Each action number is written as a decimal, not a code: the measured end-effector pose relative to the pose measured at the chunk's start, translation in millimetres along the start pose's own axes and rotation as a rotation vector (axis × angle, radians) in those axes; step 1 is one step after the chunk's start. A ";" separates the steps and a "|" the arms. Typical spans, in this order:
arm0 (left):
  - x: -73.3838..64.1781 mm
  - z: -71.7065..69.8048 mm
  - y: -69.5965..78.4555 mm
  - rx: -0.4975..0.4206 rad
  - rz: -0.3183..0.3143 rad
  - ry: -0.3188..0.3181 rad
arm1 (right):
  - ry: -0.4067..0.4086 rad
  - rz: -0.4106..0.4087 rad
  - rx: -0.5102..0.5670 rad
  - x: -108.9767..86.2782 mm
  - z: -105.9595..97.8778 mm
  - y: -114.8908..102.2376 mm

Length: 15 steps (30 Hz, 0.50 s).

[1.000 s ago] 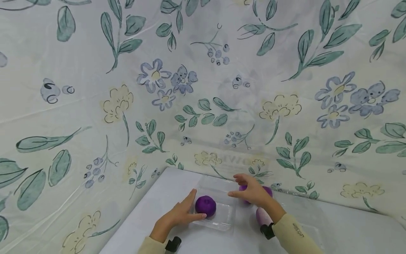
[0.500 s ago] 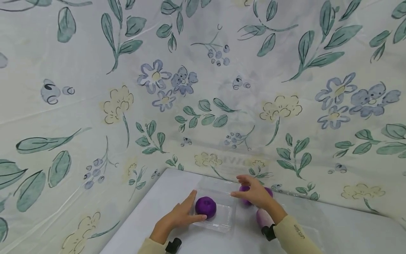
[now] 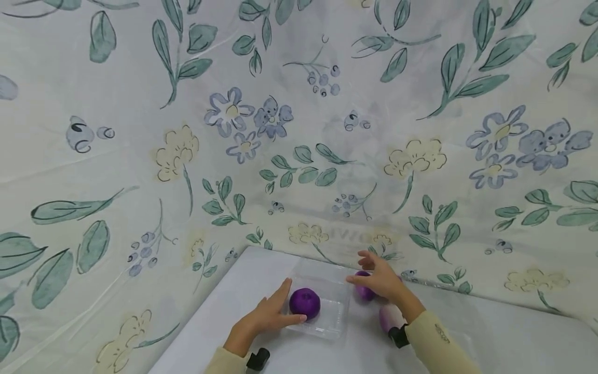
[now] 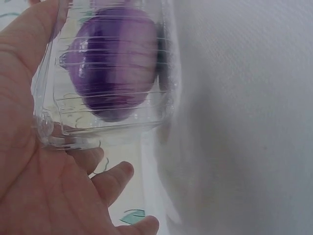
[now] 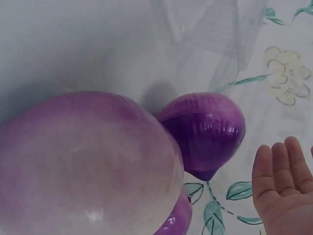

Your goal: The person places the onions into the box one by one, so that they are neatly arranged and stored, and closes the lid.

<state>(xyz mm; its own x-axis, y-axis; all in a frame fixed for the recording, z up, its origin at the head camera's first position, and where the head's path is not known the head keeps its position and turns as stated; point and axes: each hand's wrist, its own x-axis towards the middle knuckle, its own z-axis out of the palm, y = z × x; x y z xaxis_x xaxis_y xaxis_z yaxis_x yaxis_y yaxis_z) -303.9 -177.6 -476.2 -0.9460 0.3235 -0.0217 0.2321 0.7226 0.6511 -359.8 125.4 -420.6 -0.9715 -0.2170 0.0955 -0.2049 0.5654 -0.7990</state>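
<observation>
A glossy, round purple onion [image 3: 305,304] sits in the clear plastic box [image 3: 327,332] on the white table. The left hand [image 3: 261,317] holds the box's left side, thumb along the front and index finger at the far left. In the left wrist view, the onion [image 4: 115,63] shows through the ribbed plastic. The right hand [image 3: 380,278] hovers right of the box with thumb and fingers spread and nothing between them. Behind it is another purple onion [image 3: 364,288]; in the right wrist view, this pointed onion [image 5: 208,132] stands apart from the fingertips.
A pale pink-purple, egg-shaped vegetable [image 3: 389,318] lies by the right wrist, large in the right wrist view. The box's clear lid [image 3: 317,268] stands open at the back. More clear plastic [image 3: 439,296] lies to the right. A floral cloth [image 3: 299,182] hangs behind the table.
The right hand has moved slightly right and away from the box's lid, its fingers still spread. The left hand and the onion in the box stay about where they were.
</observation>
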 end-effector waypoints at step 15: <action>-2.7 -1.2 2.9 -0.017 0.022 0.002 | 0.061 0.046 0.010 2.0 5.6 18.3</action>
<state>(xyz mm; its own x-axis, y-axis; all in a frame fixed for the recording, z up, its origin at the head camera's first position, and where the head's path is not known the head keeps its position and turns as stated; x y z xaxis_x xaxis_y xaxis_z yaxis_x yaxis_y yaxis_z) -301.0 -177.1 -473.3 -0.9411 0.3380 -0.0063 0.2488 0.7052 0.6639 -364.8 130.9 -438.4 -0.9854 -0.1414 0.0944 -0.1587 0.5653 -0.8095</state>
